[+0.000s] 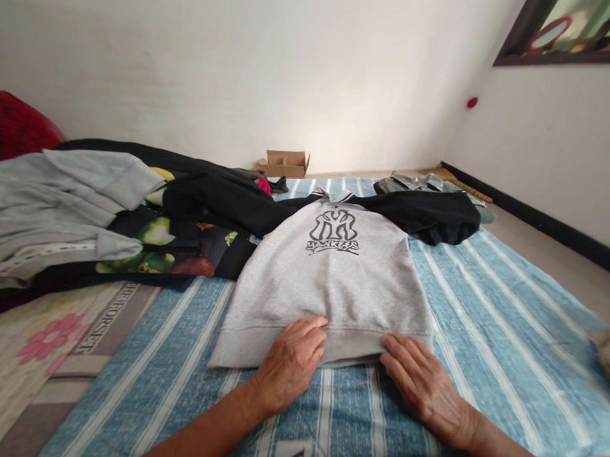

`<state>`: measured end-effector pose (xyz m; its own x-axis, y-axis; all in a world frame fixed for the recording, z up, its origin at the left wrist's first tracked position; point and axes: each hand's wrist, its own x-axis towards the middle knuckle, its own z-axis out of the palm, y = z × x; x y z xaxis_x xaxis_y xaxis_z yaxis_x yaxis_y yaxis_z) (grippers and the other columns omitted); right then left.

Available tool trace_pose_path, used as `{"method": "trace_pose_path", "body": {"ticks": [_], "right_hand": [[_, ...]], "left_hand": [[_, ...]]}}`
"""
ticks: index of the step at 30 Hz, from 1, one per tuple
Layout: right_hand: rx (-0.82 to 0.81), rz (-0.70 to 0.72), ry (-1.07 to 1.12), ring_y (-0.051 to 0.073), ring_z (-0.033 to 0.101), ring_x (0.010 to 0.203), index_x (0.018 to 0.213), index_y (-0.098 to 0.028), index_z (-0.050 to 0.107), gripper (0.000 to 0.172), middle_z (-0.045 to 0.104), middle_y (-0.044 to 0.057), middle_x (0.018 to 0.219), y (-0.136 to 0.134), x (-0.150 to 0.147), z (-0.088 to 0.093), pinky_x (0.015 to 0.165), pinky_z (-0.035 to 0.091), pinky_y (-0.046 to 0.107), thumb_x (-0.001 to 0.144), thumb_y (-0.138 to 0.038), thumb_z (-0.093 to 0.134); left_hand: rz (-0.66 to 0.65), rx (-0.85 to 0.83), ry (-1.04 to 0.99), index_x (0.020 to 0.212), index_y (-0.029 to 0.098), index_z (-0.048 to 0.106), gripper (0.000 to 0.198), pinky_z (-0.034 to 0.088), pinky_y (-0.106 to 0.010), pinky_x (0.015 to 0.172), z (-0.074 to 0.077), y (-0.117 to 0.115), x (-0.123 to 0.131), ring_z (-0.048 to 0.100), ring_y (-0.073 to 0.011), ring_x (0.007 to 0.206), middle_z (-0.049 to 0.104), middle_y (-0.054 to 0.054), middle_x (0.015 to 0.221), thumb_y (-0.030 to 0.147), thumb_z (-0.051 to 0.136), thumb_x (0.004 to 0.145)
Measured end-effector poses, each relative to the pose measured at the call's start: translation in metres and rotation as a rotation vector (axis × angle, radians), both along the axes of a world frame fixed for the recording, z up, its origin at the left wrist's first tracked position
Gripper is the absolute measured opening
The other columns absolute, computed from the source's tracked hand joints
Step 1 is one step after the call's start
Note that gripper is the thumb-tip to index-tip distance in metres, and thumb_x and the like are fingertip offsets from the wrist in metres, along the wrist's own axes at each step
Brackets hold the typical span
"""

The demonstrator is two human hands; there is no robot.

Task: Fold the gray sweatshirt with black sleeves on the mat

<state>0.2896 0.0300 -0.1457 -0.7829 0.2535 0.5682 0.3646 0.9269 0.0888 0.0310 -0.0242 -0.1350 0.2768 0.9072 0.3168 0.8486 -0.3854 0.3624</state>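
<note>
A grey sweatshirt [327,289] with black sleeves, a striped collar and a dark "Yankees" print lies spread front up, its hem toward me. My left hand [293,355] rests on the middle of the ribbed hem, fingers close together and slightly bent over the cloth. Near the hem's right end lies my right hand [422,386], its fingers extended flat on the fabric. Both thumbs are mostly hidden. Between the hands the hem's front and back layers sit slightly apart. One black sleeve [425,213] reaches out to the right; the other goes left onto other clothes.
Under the sweatshirt is a blue striped bedsheet [181,344]. Heaped clothes [60,200], grey and dark printed, lie at the left beside a flowered cloth [35,352]. A small cardboard box [284,164] stands by the back wall. Folded grey-green clothing [421,184] lies at the back right.
</note>
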Motion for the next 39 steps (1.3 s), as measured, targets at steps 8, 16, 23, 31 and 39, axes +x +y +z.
{"method": "trace_pose_path", "body": {"ticks": [8,16,23,31,39], "right_hand": [[0.018,-0.135,-0.078,0.032,0.053,0.113,0.079,-0.008,0.06,0.026,0.059,0.022,0.115,0.003,0.021,-0.003,0.091,0.047,0.05,0.089,-0.002,0.037],[-0.025,-0.007,-0.059,0.03,0.052,0.116,0.086,-0.008,0.061,0.023,0.061,0.019,0.112,0.005,0.045,-0.004,0.09,0.05,0.05,0.088,-0.002,0.039],[-0.03,-0.016,-0.104,0.027,0.056,0.111,0.085,-0.01,0.062,0.026,0.064,0.017,0.108,0.003,0.046,0.006,0.09,0.051,0.047,0.088,-0.003,0.038],[-0.044,-0.042,-0.161,0.025,0.059,0.106,0.084,-0.012,0.062,0.032,0.064,0.015,0.11,0.003,0.049,0.005,0.089,0.05,0.045,0.091,-0.005,0.032],[-0.006,-0.032,-0.161,0.021,0.062,0.099,0.084,-0.017,0.062,0.038,0.068,0.009,0.103,0.004,0.04,0.015,0.086,0.049,0.038,0.095,-0.011,0.026]], "left_hand": [[-0.02,0.046,0.032,0.091,0.018,0.056,0.017,0.049,-0.038,0.092,-0.004,-0.001,-0.002,0.058,-0.0201,0.106,0.064,-0.01,0.113,0.009,0.042,0.087],[-0.024,0.071,0.092,0.091,0.017,0.056,0.017,0.049,-0.038,0.092,-0.004,-0.001,-0.001,0.058,-0.0209,0.107,0.063,-0.01,0.113,0.009,0.041,0.088],[-0.017,0.051,0.157,0.089,0.016,0.056,0.018,0.049,-0.039,0.092,-0.001,0.0,0.002,0.058,-0.0218,0.105,0.063,-0.011,0.111,0.008,0.04,0.087],[0.035,0.001,0.166,0.08,0.018,0.055,0.007,0.051,-0.044,0.085,0.014,0.005,0.018,0.058,-0.0249,0.097,0.062,-0.011,0.103,0.016,0.05,0.085],[-0.197,-0.079,0.174,0.121,0.014,0.051,0.036,0.03,-0.043,0.11,0.004,0.034,0.033,0.035,-0.0255,0.134,0.045,-0.014,0.141,0.031,0.053,0.09]]}}
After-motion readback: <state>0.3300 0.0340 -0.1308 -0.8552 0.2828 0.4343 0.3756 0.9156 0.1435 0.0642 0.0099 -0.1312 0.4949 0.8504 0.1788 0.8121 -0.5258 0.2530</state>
